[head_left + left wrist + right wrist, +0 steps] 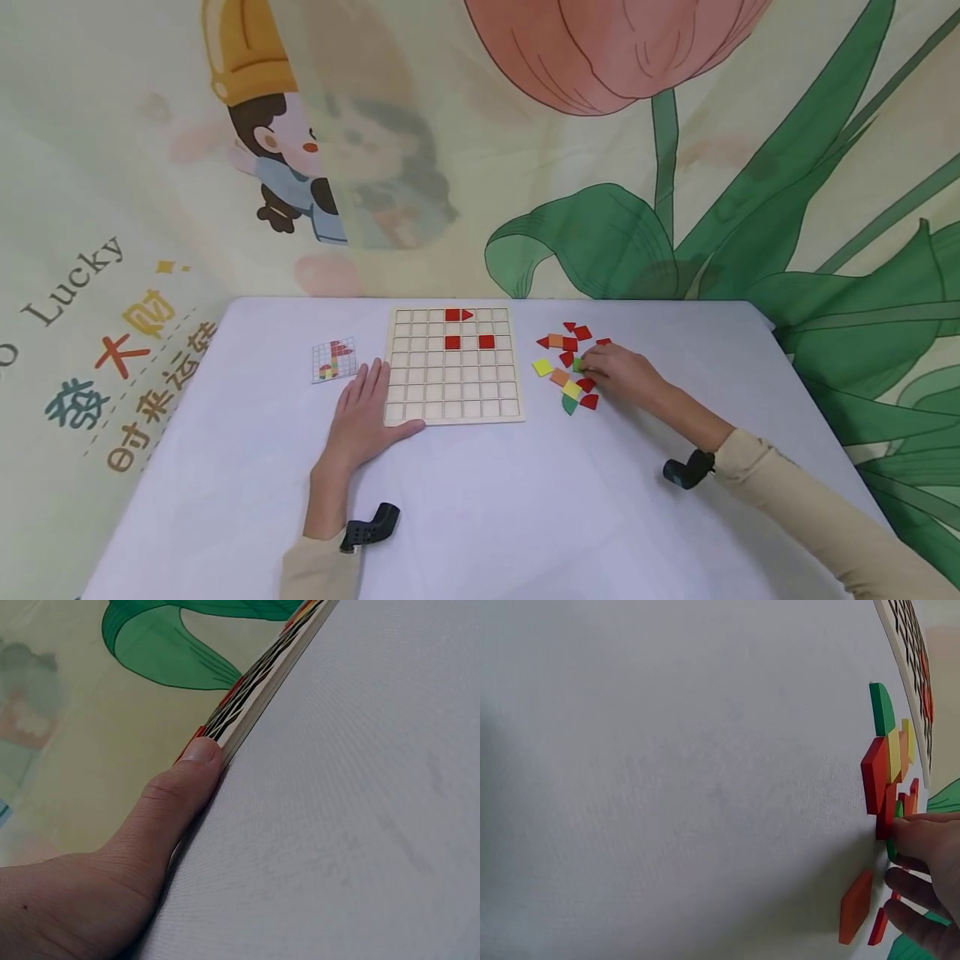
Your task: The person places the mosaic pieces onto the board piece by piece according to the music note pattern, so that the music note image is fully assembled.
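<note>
In the head view, my left hand (363, 414) lies flat with straight fingers along the left edge of a wooden grid board (517, 408). Its thumb (196, 754) touches the board's near edge. Red squares (452, 342) and a red triangle (467, 315) sit in the upper cells. To the right of the board, my right hand (622, 372) is down among loose coloured pieces, its thumb and fingertips pinching a green piece (891, 849). The fingers partly hide that piece. Around it lie red pieces (589, 402), orange pieces (559, 377), and yellow pieces (542, 367).
A small pattern card (334, 360) with a coloured grid design lies left of the board. Another green piece (570, 404) is at the near end of the loose pieces. White cloth covers the table (525, 517), and a printed backdrop (420, 275) stands behind it.
</note>
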{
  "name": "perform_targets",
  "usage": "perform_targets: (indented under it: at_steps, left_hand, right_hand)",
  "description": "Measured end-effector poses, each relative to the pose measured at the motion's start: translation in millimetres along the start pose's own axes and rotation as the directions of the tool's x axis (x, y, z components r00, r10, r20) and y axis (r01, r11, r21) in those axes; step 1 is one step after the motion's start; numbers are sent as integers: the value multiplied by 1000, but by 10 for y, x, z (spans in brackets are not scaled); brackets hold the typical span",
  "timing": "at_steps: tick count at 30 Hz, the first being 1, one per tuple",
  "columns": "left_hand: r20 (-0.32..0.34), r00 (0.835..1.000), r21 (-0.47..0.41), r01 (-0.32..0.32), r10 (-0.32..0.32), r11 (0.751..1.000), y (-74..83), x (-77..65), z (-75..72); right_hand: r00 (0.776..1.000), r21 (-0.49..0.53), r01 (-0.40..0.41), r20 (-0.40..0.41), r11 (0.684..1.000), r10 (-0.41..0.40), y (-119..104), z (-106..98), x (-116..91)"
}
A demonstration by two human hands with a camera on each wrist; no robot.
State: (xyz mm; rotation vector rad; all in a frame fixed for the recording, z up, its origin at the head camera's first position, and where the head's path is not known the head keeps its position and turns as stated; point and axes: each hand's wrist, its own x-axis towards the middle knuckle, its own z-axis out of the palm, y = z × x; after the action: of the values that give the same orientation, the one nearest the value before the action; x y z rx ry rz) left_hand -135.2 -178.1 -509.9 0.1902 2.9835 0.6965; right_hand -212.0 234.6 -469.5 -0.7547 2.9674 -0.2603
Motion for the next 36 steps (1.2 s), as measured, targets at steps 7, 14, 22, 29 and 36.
perform_targets:
  at_steps: [7, 14, 22, 29, 36]
  left_hand:
    - [3, 1000, 0, 1, -1, 1000, 7, 8, 24]
    - [-12, 1000, -16, 0, 0, 1000, 22, -9, 47]
    - [-11, 1000, -12, 13, -14, 1000, 0, -9, 1]
    - [4, 1000, 5, 18, -18, 1000, 14, -18, 0]
    - [-3, 1000, 8, 15, -15, 1000, 18, -10, -10]
  right_hand:
    - [998, -27, -29, -55, 999, 27, 38, -50, 71]
    - [982, 99, 54, -183, 994, -35, -274, -108, 350]
    - [942, 88, 329, -97, 940, -321, -1085, -27, 671]
    - [908, 37, 419, 7, 907, -420, -1397, 104, 811]
    - [929, 62, 363, 47, 930, -366, -1441, 142, 958]
